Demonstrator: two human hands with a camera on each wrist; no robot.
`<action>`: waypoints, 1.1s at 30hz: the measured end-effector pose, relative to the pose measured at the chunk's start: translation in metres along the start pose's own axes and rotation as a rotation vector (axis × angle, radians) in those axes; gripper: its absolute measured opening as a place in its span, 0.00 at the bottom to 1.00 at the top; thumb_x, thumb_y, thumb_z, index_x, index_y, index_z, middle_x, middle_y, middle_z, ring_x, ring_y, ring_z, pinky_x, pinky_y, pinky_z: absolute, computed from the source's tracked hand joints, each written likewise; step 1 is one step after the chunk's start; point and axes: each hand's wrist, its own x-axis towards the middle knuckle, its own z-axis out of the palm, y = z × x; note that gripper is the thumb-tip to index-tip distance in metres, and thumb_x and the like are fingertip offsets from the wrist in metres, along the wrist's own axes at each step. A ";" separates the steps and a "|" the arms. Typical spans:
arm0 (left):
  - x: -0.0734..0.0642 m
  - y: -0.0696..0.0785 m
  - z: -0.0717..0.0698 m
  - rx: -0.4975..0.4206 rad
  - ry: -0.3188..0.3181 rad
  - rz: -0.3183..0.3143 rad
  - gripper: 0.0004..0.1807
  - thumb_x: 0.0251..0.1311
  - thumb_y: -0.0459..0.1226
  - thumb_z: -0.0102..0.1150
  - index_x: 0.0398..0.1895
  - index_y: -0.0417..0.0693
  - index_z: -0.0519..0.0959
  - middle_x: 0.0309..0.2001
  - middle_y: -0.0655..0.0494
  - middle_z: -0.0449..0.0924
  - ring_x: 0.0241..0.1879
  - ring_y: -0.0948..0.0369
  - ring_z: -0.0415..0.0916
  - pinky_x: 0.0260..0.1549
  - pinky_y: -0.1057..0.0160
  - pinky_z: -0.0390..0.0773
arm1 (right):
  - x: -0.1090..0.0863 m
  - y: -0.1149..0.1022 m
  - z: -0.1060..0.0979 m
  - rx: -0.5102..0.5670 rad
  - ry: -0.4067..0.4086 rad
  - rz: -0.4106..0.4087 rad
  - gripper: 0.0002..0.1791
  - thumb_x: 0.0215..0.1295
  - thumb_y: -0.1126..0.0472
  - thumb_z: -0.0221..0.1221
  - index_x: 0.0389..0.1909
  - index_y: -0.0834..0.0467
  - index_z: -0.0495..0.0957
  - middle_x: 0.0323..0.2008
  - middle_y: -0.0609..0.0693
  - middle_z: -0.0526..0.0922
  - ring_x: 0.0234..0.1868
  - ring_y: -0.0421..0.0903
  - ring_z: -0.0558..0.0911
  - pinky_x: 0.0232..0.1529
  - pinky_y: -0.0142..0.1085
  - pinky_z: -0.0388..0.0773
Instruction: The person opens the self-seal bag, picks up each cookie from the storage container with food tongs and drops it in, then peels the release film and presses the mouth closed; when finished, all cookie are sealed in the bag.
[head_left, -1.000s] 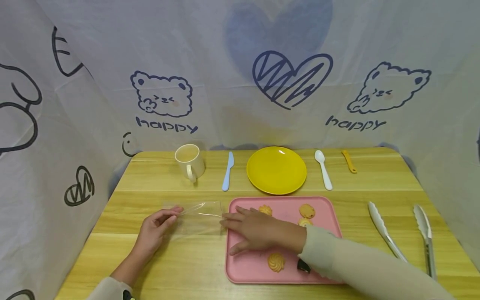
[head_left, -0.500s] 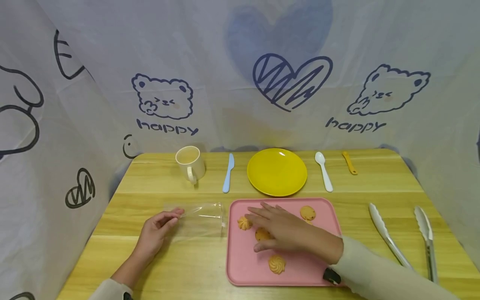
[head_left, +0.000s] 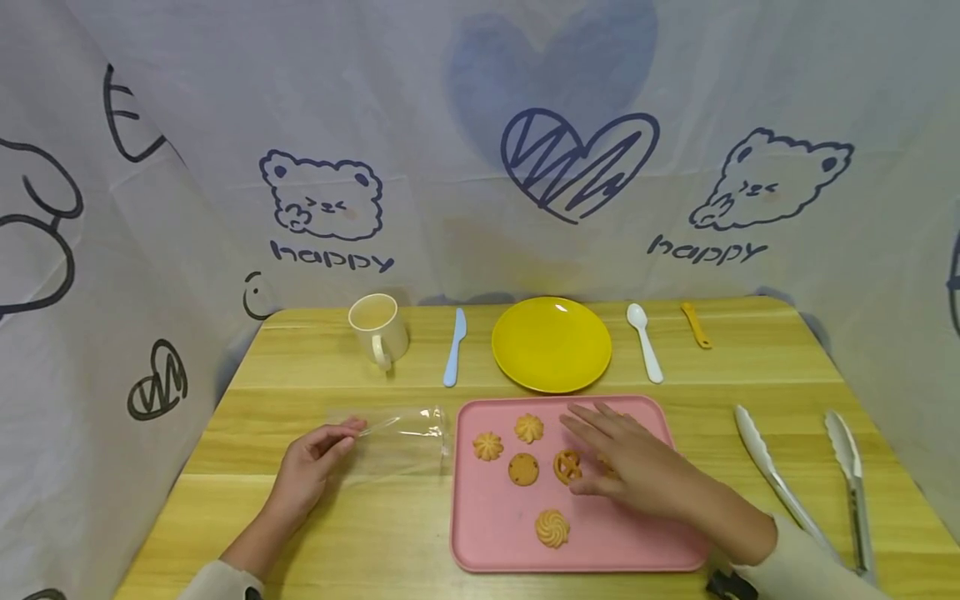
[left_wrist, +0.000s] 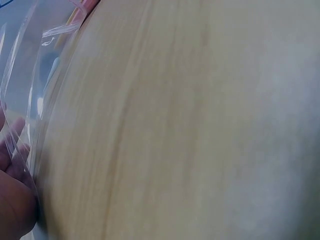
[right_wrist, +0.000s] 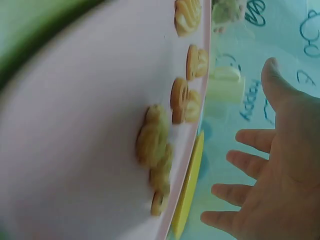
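Note:
My left hand pinches the near-left edge of a clear plastic bag lying left of the pink tray. In the left wrist view the bag is see-through, with fingers at its edge. Over the tray's right half hovers my right hand, fingers spread and holding nothing. Below it and to its left lie a pretzel-shaped cookie, a round speckled cookie, a swirl cookie and two flower-shaped cookies. The hand partly hides other cookies at the right.
Behind the tray stand a yellow plate, a light blue knife, a cream mug, a white spoon and a small orange-yellow utensil. Metal tongs lie at the right. A patterned cloth rises behind the table.
My right hand has moved rightward across the tray, away from the bag, and cookies on the left and middle have come into view. The left hand keeps its place on the bag.

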 end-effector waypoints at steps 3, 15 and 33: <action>0.000 0.000 0.000 0.000 0.003 -0.007 0.14 0.72 0.29 0.59 0.50 0.20 0.78 0.56 0.50 0.86 0.62 0.71 0.77 0.60 0.75 0.76 | -0.012 0.008 -0.005 -0.011 0.055 0.048 0.46 0.67 0.39 0.66 0.80 0.52 0.60 0.80 0.56 0.59 0.80 0.65 0.55 0.76 0.66 0.56; -0.001 0.000 0.001 0.000 0.007 -0.003 0.14 0.72 0.29 0.59 0.49 0.20 0.78 0.56 0.52 0.86 0.63 0.71 0.76 0.61 0.75 0.76 | -0.059 0.048 -0.024 -0.018 0.174 0.214 0.50 0.66 0.39 0.67 0.81 0.57 0.57 0.79 0.64 0.58 0.77 0.73 0.55 0.68 0.76 0.56; -0.001 0.001 0.000 -0.022 -0.004 0.002 0.14 0.72 0.29 0.58 0.50 0.19 0.77 0.56 0.54 0.86 0.63 0.70 0.76 0.60 0.75 0.76 | -0.145 0.116 -0.029 0.050 0.284 0.665 0.64 0.71 0.36 0.60 0.80 0.67 0.27 0.77 0.77 0.24 0.67 0.90 0.46 0.51 0.85 0.58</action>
